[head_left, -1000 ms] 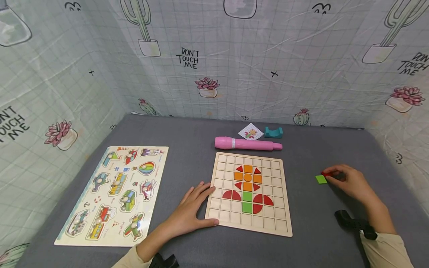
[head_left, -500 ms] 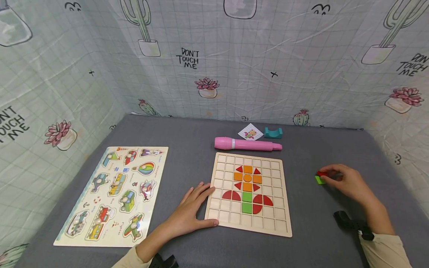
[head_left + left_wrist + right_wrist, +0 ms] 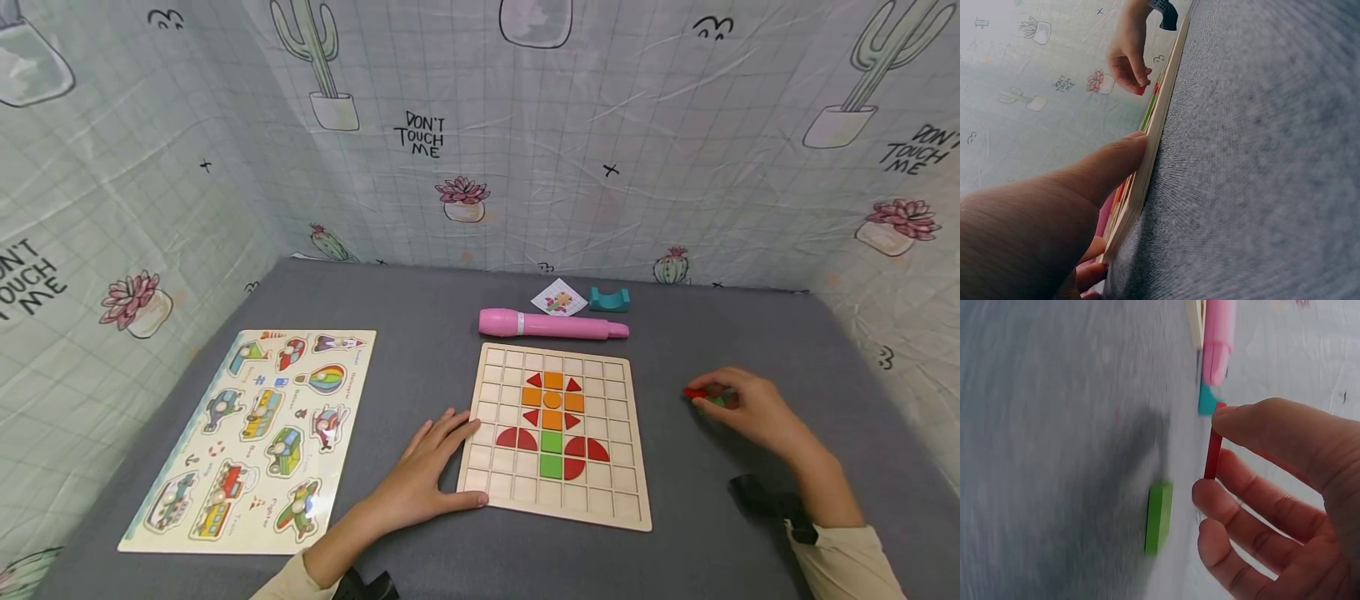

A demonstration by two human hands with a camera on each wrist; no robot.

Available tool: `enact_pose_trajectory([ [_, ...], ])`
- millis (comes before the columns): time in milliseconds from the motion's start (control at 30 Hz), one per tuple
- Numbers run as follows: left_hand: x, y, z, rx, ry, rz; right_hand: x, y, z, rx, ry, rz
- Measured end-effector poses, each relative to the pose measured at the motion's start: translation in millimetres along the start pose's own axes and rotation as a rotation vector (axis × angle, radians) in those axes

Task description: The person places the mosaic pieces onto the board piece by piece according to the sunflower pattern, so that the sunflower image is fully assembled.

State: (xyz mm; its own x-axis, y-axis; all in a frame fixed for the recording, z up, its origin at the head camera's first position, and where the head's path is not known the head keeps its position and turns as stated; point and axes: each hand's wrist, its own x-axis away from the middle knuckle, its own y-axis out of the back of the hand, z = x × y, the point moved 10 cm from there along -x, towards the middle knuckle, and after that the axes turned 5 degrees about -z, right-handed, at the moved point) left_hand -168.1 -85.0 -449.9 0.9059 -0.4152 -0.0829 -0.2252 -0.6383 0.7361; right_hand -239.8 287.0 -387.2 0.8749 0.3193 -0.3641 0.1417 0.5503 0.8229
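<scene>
In the head view my left hand lies at the left edge of the square wooden grid board. Its thumb touches the board near the front corner and its fingertips rest farther up that edge, spread and fairly straight. My right hand pinches a thin red puzzle piece between thumb and fingers, just above the table. Whether that piece is a quarter circle or another shape cannot be told. A green square piece lies on the table below the right hand, partly hidden in the head view.
Orange, red and green pieces sit in the board's cells. Behind it lie a pink pen-shaped tube, a pattern card and a teal holder. A vehicle picture puzzle lies at left on the grey table.
My right hand has lifted the red piece off the green square's side and moved left with it, over the green piece. The left hand and the board stay put.
</scene>
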Motion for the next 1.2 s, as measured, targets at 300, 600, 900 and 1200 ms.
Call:
enact_pose_trajectory([
  [300,-0.6,0.7,-0.4,0.005,0.001,0.001,-7.2,-16,25,-0.060,0.100,-0.001],
  [600,-1.1,0.7,-1.1,0.002,0.001,0.002,-12.8,-29,48,-0.075,0.117,0.066],
  [900,-1.0,-0.3,-0.4,-0.004,0.003,0.001,-18.3,-34,88,-0.115,0.158,0.173],
  [1200,-0.9,0.6,-1.8,0.006,0.005,0.005,-21.2,-66,107,-0.198,0.146,0.333],
])
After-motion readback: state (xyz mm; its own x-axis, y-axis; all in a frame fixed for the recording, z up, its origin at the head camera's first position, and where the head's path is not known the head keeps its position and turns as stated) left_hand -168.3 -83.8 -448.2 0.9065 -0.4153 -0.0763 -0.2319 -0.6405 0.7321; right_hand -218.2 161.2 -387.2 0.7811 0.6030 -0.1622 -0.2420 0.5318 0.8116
